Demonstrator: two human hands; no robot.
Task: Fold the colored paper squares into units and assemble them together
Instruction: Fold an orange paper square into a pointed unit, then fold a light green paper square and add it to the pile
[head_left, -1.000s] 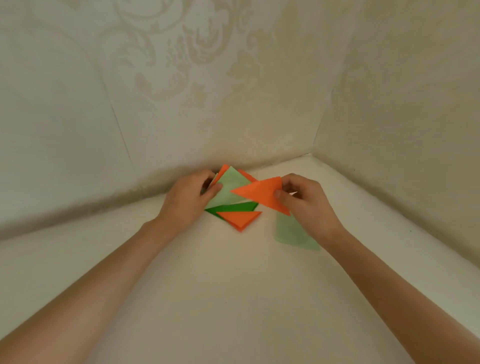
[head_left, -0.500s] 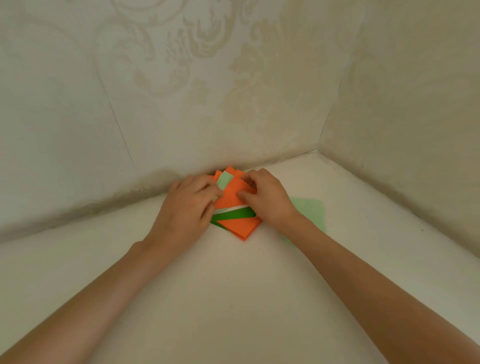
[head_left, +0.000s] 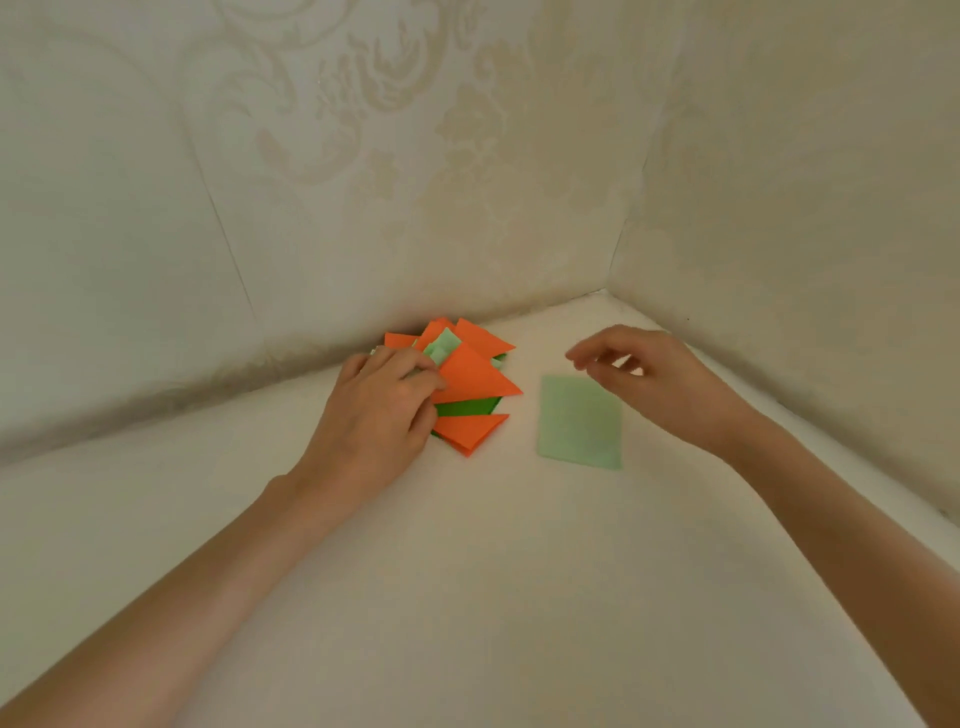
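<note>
A pile of folded paper units (head_left: 470, 387), orange with dark green and pale green pieces, lies on the cream surface close to the back wall. My left hand (head_left: 384, 415) rests on the pile's left side, fingertips pressing on the top orange triangle. A flat pale green paper square (head_left: 581, 422) lies to the right of the pile, apart from it. My right hand (head_left: 654, 379) hovers just above the square's far right corner, fingers spread and holding nothing.
The cream surface (head_left: 467, 597) sits in a corner. A patterned wall (head_left: 363, 182) runs behind the pile and a second wall (head_left: 805, 208) rises on the right, close to my right hand.
My right hand laid the orange triangle on the pile, let go and moved right, uncovering the pale green square. My left hand stayed on the pile.
</note>
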